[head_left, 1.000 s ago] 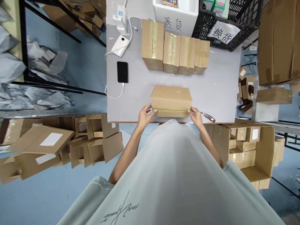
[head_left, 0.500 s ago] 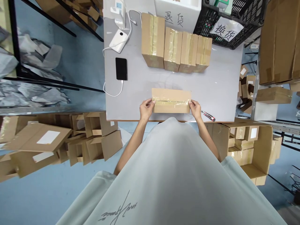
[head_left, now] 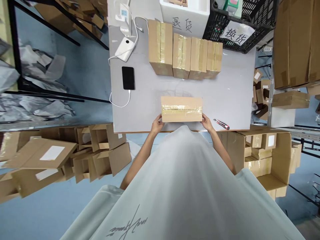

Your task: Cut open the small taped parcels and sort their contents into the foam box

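A taped cardboard box (head_left: 182, 115) lies near the front edge of the grey table (head_left: 147, 96), with shiny clear tape along its middle seam. My left hand (head_left: 157, 124) grips its left end low down, and my right hand (head_left: 207, 122) grips its right end the same way. The fingertips on both sides are partly hidden by the box. A red and black utility knife (head_left: 221, 124) rests on the table to the right of my right hand.
Several taped boxes (head_left: 182, 55) stand in a row behind. A white bin (head_left: 185, 20) and a black crate (head_left: 235, 30) are at the back. At left lie a phone (head_left: 128, 78), a power bank (head_left: 124, 49) and cables. Open cartons (head_left: 110, 156) flank the table.
My hands have slid from the tape ends at the box's upper edges down to its lower sides. The view has shifted slightly.
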Tool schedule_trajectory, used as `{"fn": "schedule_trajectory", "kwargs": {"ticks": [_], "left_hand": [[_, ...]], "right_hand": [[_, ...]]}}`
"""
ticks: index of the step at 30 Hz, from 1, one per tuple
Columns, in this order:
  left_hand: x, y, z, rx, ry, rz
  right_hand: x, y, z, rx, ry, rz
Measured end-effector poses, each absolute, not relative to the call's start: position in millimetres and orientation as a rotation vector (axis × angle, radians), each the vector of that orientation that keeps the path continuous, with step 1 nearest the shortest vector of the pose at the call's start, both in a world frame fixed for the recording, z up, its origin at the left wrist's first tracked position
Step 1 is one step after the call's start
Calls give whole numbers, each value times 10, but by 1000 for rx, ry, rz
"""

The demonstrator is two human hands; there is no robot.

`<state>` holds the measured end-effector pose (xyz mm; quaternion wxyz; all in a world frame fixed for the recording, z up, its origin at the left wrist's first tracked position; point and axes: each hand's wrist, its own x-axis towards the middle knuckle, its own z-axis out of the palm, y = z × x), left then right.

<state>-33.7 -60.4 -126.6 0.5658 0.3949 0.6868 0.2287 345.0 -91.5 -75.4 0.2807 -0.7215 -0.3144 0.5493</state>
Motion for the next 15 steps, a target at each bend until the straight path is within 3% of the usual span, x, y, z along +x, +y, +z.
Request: {"fn": "schedule_trajectory", "kwargs": {"ticks": [8,15], "left_hand": [[15,-678,-1188,889,1693,439],[12,-734,-769,930,1772,489]], "right_hand": [[3243,-944,-689,-1977,-983,1427],[3361,-946,-369,-2120,-1077,1238]]}}
